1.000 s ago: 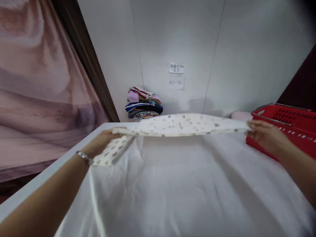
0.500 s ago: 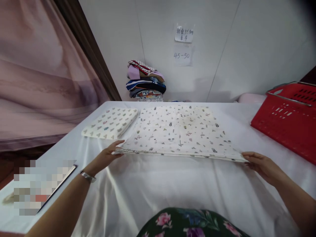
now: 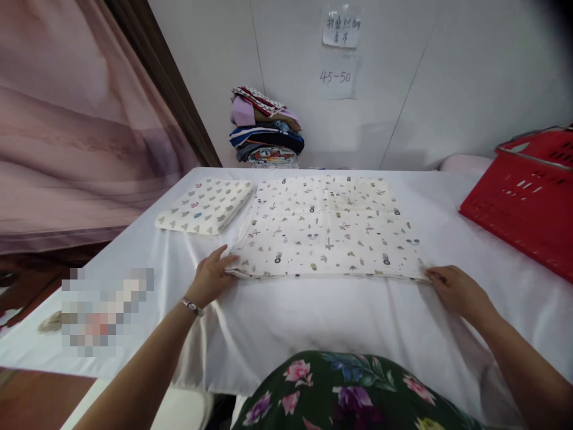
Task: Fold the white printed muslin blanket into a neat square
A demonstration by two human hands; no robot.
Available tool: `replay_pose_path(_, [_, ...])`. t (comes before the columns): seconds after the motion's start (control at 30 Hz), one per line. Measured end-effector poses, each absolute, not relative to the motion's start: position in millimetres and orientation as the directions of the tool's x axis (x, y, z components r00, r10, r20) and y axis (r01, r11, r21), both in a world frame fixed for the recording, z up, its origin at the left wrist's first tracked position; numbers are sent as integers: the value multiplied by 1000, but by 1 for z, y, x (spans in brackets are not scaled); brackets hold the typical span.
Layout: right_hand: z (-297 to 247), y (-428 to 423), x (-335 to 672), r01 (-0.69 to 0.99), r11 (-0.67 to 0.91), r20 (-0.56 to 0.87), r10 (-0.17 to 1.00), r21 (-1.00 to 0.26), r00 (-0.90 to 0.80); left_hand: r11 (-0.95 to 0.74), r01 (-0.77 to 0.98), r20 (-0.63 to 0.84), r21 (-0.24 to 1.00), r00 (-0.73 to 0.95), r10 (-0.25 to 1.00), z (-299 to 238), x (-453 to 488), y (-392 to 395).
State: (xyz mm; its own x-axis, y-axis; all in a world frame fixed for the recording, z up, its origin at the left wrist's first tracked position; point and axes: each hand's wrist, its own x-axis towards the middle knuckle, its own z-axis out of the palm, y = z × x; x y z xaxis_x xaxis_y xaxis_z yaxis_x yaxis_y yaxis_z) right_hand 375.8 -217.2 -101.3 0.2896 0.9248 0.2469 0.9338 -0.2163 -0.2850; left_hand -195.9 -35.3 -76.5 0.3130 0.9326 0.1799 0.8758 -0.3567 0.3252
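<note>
A folded white cloth with small scattered prints lies flat on the white-covered table in front of me. Its near edge shows a few stacked layers. At the near left corner my left hand is closed on the cloth, its thumb and fingers at the edge. My right hand pinches the near right corner between thumb and fingers. Just beyond my left hand lies a second folded cloth, cream with grey mouse-head shapes, its side close to the first cloth.
A red plastic basket stands at the right of the table. Behind the far edge rises a pile of folded fabrics against the wall. A pink curtain hangs at the left. Something blurred out lies at the left front.
The near edge of the cloth has come down and lies flatter. Both hands have moved slightly inward with its corners. My view has tilted down a little.
</note>
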Motion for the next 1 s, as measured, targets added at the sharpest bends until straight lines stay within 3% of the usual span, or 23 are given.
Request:
replay_pose_path(0.07, [-98,-217,365,984,-95,361,921,-154,145,-452,877,236,164,410,881,-72,-175,-49])
replay_pose_path(0.13, [-91,-212,347,989,43,424,905,-140,20,-571,813,252,115,532,808,-71,-147,-62])
replay_pose_path(0.33, [-76,-174,285,894,325,310,923,-309,-229,-795,546,302,264,736,606,-87,-52,-75])
replay_pose_path(0.47, [-77,-149,267,840,441,245,893,-315,-377,-805,494,330,329,739,588,-97,-16,-65])
replay_pose_path(0.63, [-80,-137,258,816,463,259,883,-345,-391,-773,505,335,384,704,627,-95,-9,-61])
replay_pose_path(1.0, [-97,-142,253,795,374,335,914,-477,-229,-741,512,342,436,667,662,-95,-7,-65])
